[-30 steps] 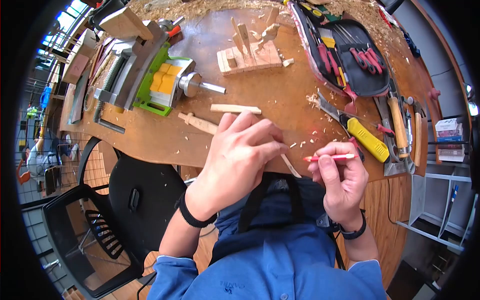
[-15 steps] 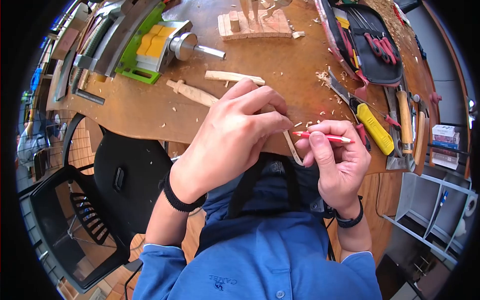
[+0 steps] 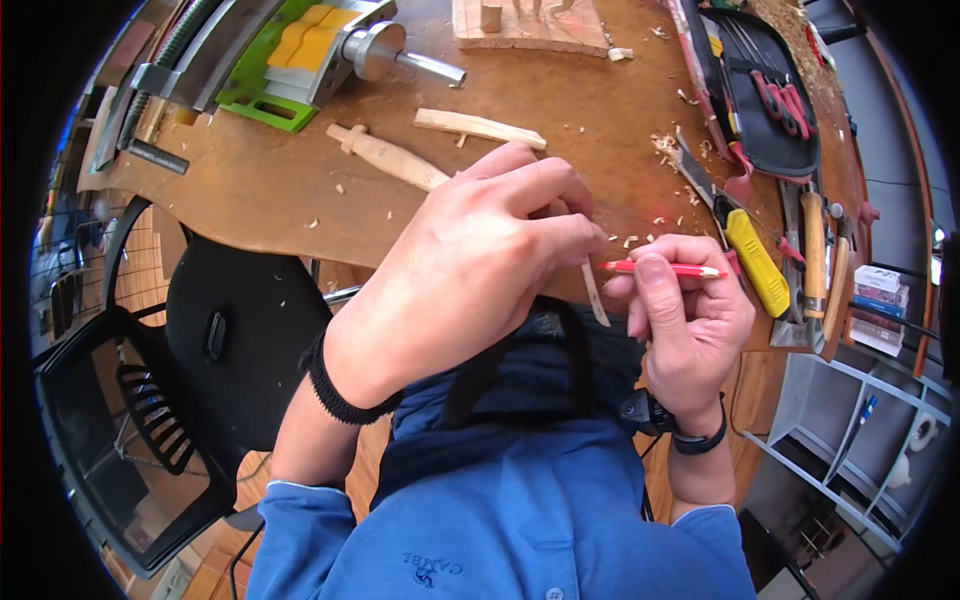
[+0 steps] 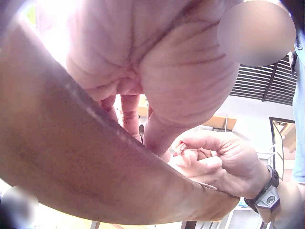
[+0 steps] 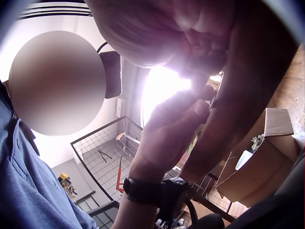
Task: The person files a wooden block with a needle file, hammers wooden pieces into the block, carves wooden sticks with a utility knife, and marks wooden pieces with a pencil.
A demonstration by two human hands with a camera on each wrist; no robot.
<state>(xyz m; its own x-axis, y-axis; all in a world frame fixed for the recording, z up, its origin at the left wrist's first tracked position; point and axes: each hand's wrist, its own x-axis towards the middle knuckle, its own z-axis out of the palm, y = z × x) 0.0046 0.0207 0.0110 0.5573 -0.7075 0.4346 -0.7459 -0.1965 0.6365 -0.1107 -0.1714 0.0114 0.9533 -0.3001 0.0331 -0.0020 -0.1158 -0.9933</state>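
My left hand [image 3: 460, 255] is over the table's front edge, its fingers curled and its thumb side toward the right hand. From beneath its fingertips a thin, pale wooden strip [image 3: 594, 290] sticks out past the edge; the pinch itself is hidden by the hand. My right hand [image 3: 690, 325] holds a short red pencil [image 3: 685, 270] between thumb and fingers, its tip toward the left fingertips. In the left wrist view the pencil's red end [image 4: 180, 149] peeks out from the right hand [image 4: 224, 160]. The right wrist view shows the left hand [image 5: 164, 133] against bright light.
Behind the left hand lie a carved knife-shaped wooden piece [image 3: 390, 160] and a split stick [image 3: 480, 128]. A vise [image 3: 310, 60] stands at the left, a wooden base [image 3: 530, 28] at the back. On the right are a yellow-handled cutter [image 3: 755, 262], chisels and a tool case [image 3: 765, 95].
The table and its things have slid upward in the head view. Left fingertips have shifted a little rightward, closer to the pencil tip. The pencil stays in the right hand.
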